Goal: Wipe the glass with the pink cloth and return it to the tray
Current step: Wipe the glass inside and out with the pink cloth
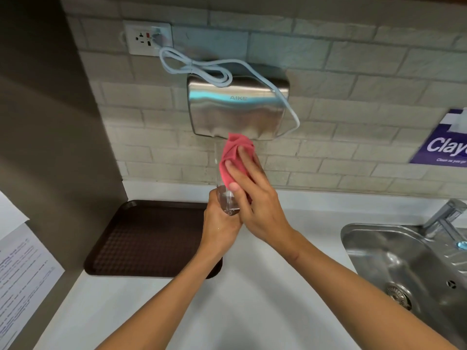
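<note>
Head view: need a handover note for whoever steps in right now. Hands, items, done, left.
Left hand: grip closed round the base of the glass, holding it up over the counter, tilted away from the person.
Right hand: pressing the pink cloth against the upper side of the glass; cloth bunches over the rim end.
Tray: brown, on the counter to the left, by the wall; nothing seen on it.
Sink is to the right.
Done: glass picked up, wiping under way.
Left: finish wiping, set the glass on the tray.
</note>
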{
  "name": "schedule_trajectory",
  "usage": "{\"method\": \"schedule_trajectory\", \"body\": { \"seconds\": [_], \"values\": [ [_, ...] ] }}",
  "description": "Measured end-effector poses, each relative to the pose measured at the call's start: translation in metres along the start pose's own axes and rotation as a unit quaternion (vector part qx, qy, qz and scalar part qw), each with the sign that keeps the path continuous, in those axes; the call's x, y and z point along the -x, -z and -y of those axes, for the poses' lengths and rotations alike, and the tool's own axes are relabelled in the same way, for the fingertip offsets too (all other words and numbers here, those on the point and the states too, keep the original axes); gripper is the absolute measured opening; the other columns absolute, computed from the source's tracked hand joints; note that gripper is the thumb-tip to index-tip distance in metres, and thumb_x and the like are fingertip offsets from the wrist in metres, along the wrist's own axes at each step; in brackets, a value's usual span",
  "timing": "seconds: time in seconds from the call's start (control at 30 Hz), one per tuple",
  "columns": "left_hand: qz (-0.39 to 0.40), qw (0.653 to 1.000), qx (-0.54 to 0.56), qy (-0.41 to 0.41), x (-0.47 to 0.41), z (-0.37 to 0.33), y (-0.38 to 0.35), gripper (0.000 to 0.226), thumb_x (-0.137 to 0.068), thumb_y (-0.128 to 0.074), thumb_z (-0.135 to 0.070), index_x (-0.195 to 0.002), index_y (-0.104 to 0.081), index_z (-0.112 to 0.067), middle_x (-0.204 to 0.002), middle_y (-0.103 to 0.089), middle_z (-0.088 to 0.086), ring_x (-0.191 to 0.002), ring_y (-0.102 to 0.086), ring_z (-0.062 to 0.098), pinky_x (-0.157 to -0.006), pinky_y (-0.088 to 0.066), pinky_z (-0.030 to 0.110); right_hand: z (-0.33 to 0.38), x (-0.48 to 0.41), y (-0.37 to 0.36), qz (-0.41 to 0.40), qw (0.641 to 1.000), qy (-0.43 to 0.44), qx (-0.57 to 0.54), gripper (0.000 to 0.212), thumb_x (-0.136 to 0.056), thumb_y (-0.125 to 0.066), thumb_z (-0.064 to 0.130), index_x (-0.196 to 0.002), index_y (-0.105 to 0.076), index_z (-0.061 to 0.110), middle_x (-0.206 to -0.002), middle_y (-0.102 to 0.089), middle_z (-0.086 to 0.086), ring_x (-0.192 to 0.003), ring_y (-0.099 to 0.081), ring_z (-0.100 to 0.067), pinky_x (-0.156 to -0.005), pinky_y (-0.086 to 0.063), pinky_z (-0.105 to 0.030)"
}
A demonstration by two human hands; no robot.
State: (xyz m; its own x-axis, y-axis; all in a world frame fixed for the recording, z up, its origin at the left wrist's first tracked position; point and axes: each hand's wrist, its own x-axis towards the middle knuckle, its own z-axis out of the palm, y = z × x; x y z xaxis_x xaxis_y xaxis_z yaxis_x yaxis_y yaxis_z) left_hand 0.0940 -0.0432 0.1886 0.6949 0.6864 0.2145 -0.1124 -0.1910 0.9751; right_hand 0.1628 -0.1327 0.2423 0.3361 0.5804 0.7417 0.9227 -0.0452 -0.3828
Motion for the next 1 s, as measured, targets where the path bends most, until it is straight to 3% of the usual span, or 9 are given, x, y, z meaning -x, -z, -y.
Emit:
{"method": "schedule_trajectory", "body": {
  "seconds": [0.13,0.27,0.37,0.47,0.6,0.73,0.8,0.9,1.0],
  "values": [
    [0.009,0.999,0.031,-0.008,0.003,-0.015,0.0,0.06,-0.07,-0.083,-0.046,-0.121,-0.058,-0.026,-0.094,-0.075,-0.029,-0.082,-0.074,-0.005,-0.066,-0.056,0.013,0.009,-0.012,0.003,-0.02,0.99,-0.101,-0.098,0.049,-0.113,-0.045,0.011,-0.162,-0.038,0.01,-0.175,-0.027,-0.009,-0.162,-0.026,-0.017,-0.13,-0.026,-0.025],
    [0.008,0.998,0.059,-0.037,0.001,-0.019,0.007,0.057,-0.085,-0.089,-0.028,-0.134,-0.061,-0.019,-0.11,-0.079,-0.005,-0.1,-0.077,0.007,-0.081,-0.06,0.018,0.012,-0.005,0.008,0.009,0.958,-0.202,-0.204,0.048,-0.118,-0.031,0.015,-0.166,-0.03,0.012,-0.165,-0.046,-0.005,-0.15,-0.049,-0.016,-0.125,-0.041,-0.046],
    [0.019,0.996,0.069,-0.047,0.001,-0.022,0.012,0.061,-0.08,-0.086,-0.037,-0.134,-0.062,-0.019,-0.108,-0.079,-0.007,-0.1,-0.078,0.007,-0.08,-0.06,0.017,0.016,0.011,0.006,0.023,0.959,-0.191,-0.208,0.049,-0.117,-0.032,0.011,-0.166,-0.029,0.012,-0.165,-0.047,-0.009,-0.151,-0.048,-0.018,-0.124,-0.041,-0.048],
    [0.028,0.997,0.063,-0.035,0.003,-0.023,0.013,0.054,-0.077,-0.083,-0.041,-0.122,-0.061,-0.02,-0.097,-0.077,-0.015,-0.086,-0.076,0.0,-0.072,-0.058,0.016,0.019,0.017,0.005,0.024,0.983,-0.122,-0.138,0.051,-0.113,-0.038,0.01,-0.163,-0.029,0.011,-0.175,-0.024,-0.008,-0.164,-0.02,-0.013,-0.133,-0.023,-0.037],
    [0.039,0.996,0.057,-0.047,0.005,-0.023,0.01,0.038,-0.086,-0.078,-0.027,-0.118,-0.059,-0.027,-0.101,-0.076,0.001,-0.088,-0.076,0.012,-0.074,-0.062,0.024,0.02,-0.002,0.004,0.049,0.997,-0.025,-0.062,0.05,-0.109,-0.042,0.007,-0.159,-0.04,0.008,-0.174,-0.018,-0.005,-0.166,-0.001,-0.038,-0.135,-0.006,-0.053],
    [0.058,0.994,0.078,-0.051,0.007,-0.033,0.01,0.055,-0.073,-0.082,-0.047,-0.121,-0.06,-0.03,-0.101,-0.078,-0.009,-0.092,-0.076,0.007,-0.079,-0.062,0.022,0.021,-0.03,0.012,0.002,0.989,-0.075,-0.127,0.055,-0.112,-0.04,0.011,-0.165,-0.029,0.009,-0.178,-0.013,-0.008,-0.166,-0.009,-0.021,-0.135,-0.015,-0.038],
    [0.068,0.992,0.092,-0.049,0.006,-0.033,0.012,0.055,-0.076,-0.086,-0.037,-0.124,-0.061,-0.027,-0.104,-0.078,-0.005,-0.094,-0.077,0.012,-0.081,-0.062,0.023,0.023,-0.035,0.015,-0.003,0.97,-0.137,-0.201,0.059,-0.115,-0.037,0.018,-0.17,-0.016,0.017,-0.179,-0.014,0.0,-0.164,-0.018,-0.01,-0.133,-0.02,-0.031],
    [0.062,0.991,0.104,-0.064,0.003,-0.033,0.016,0.05,-0.083,-0.084,-0.023,-0.128,-0.062,-0.016,-0.103,-0.08,-0.004,-0.095,-0.078,0.011,-0.081,-0.061,0.023,0.028,-0.021,0.014,0.016,0.939,-0.202,-0.277,0.057,-0.117,-0.032,0.026,-0.17,-0.012,0.026,-0.173,-0.029,0.012,-0.155,-0.036,-0.001,-0.128,-0.034,-0.034],
    [0.053,0.99,0.106,-0.08,0.0,-0.035,0.02,0.057,-0.081,-0.083,-0.036,-0.131,-0.063,-0.018,-0.113,-0.078,0.003,-0.104,-0.078,0.016,-0.084,-0.062,0.024,0.032,0.002,0.009,0.016,0.951,-0.166,-0.259,0.057,-0.116,-0.031,0.02,-0.169,-0.012,0.024,-0.176,-0.022,0.008,-0.162,-0.023,-0.009,-0.133,-0.023,-0.049]
  ]
}}
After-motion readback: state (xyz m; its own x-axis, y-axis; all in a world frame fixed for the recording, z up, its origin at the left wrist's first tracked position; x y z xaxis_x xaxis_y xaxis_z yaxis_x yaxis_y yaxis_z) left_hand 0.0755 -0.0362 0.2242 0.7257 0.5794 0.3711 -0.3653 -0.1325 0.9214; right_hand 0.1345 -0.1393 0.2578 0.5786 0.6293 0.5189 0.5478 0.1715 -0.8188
